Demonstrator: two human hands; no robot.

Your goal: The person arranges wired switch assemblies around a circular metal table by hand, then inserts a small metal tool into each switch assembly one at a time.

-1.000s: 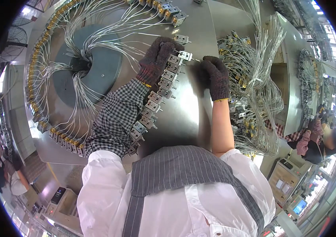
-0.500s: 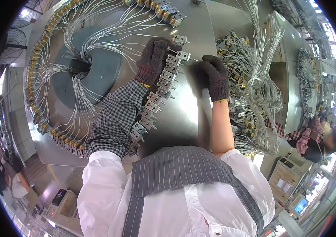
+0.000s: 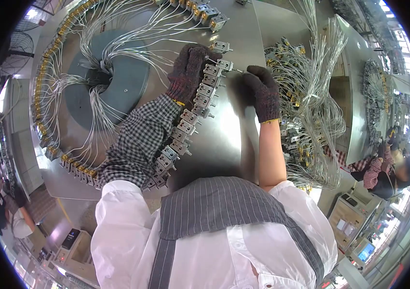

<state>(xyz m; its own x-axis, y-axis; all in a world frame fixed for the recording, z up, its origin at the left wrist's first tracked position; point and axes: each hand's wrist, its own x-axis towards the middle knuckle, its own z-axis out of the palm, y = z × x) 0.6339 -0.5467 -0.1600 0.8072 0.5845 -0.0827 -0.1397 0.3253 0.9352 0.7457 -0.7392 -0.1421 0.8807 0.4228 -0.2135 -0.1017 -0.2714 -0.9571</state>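
Note:
A curved row of small metal boxes with protruding shafts, which look like thermostats (image 3: pixel 204 90), runs along a steel table. At its upper end my left hand (image 3: pixel 189 72), in a dark knitted glove and checked sleeve, has its fingers closed against the thermostat (image 3: pixel 225 65) that juts out to the right. Part of that grip is hidden behind the fingers. My right hand (image 3: pixel 263 91), gloved too, is curled in a pinch at the tip of this thermostat's shaft (image 3: pixel 236 71). Whatever lies inside the right fingertips is too small to make out.
Left of the row, a grey round hub (image 3: pixel 135 91) gathers thin silvery tubes from a ring of thermostats. A tangled bundle of tubes (image 3: pixel 323 103) with more thermostats lies to the right. A co-worker (image 3: pixel 383 173) is at the far right, another person (image 3: pixel 14 214) at far left.
The thermostats and the hub sit slightly shifted in view. My left forearm has moved a little to the left; both hands keep nearly the same place and pose.

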